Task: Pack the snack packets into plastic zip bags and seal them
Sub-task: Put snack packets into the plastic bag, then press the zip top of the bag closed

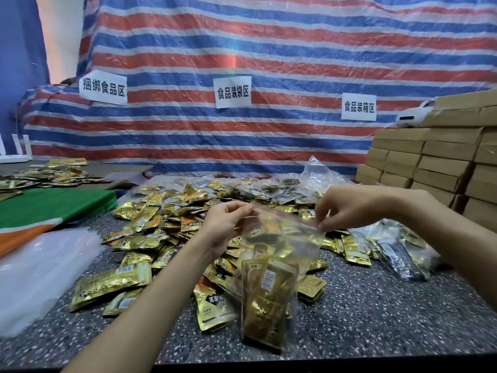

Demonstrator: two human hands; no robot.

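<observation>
A clear plastic zip bag point(279, 243) hangs above the speckled table point(376, 313), holding several gold snack packets point(265, 300) at its bottom. My left hand point(228, 224) pinches the left end of the bag's zip strip. My right hand point(347, 208) pinches the right end of the same strip. Behind and beneath the bag lies a wide heap of loose gold snack packets point(161, 227).
A stack of empty clear bags point(40, 273) lies at the left beside a green and orange cloth point(51, 208). Filled zip bags point(398, 251) lie at the right and at the back. Cardboard boxes point(443, 162) are stacked at the right. A striped tarp with paper signs hangs behind.
</observation>
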